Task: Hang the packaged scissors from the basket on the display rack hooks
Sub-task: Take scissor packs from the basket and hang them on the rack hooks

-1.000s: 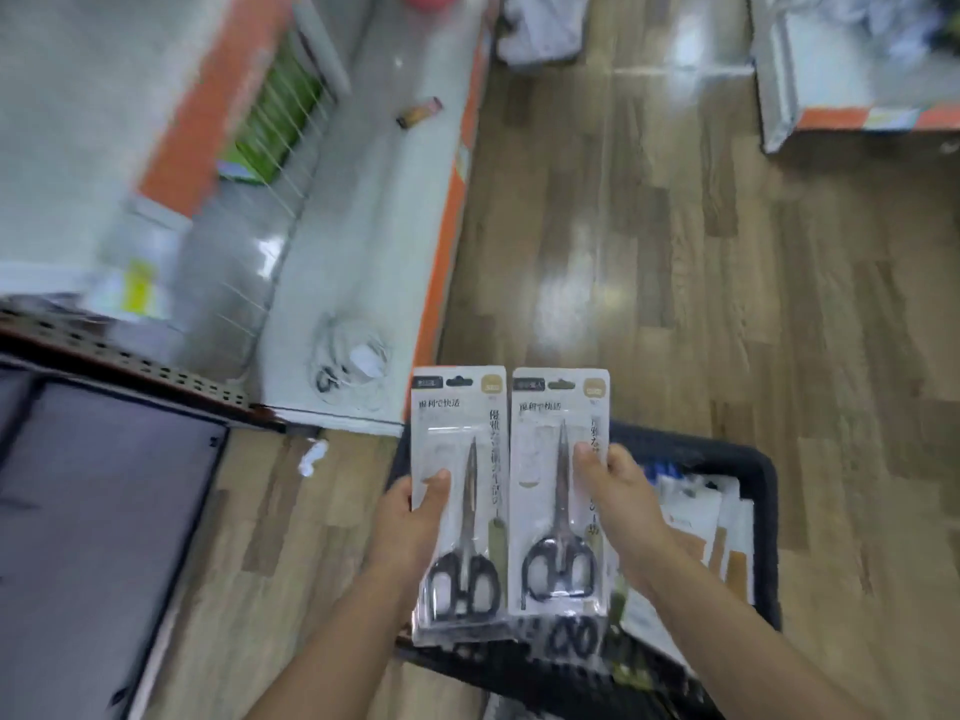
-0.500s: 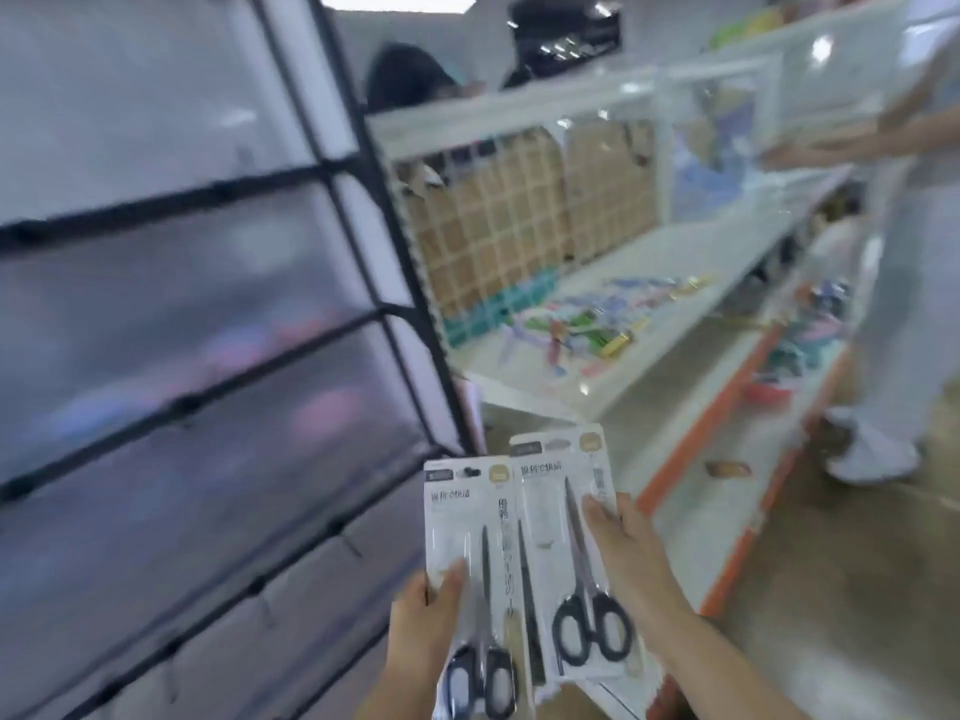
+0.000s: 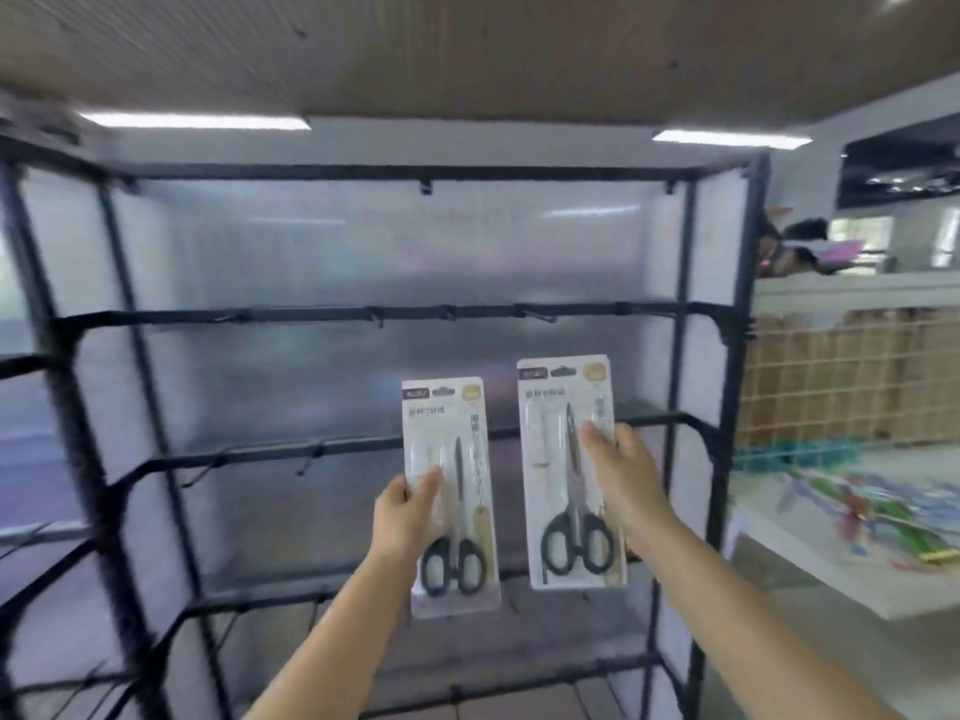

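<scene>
- A person faces a black metal display rack [image 3: 685,314] with frosted back panels, both arms raised toward it.
- The left hand [image 3: 410,517] grips one scissors pack [image 3: 451,496] along its left edge, thumb on the front and fingers behind, holding it upright.
- The right hand [image 3: 623,475] grips a second scissors pack [image 3: 563,470] along its right edge, thumb pressed on the clear plastic, holding it a little higher than the first.
- Both packs hang in the air in front of the rack, apart from each other and not yet on any hook.
- Thin hooks [image 3: 540,315] stick out from the upper crossbar, above both packs; more hooks [image 3: 306,462] sit on the middle bar to the left.
- The basket is not in view.
- Risk: each card has only a small hanging slot at its top, so a hook could easily miss it and bend or tear the card.
- Risk: with both hands full, neither can steady the other pack, so a poorly seated one may slip and fall.
- Risk: the view is blurred, so the hook tips are hard to judge; a rushed push could jab a hand.
- Risk: a tilted pack may hang crooked or slide off.
</scene>
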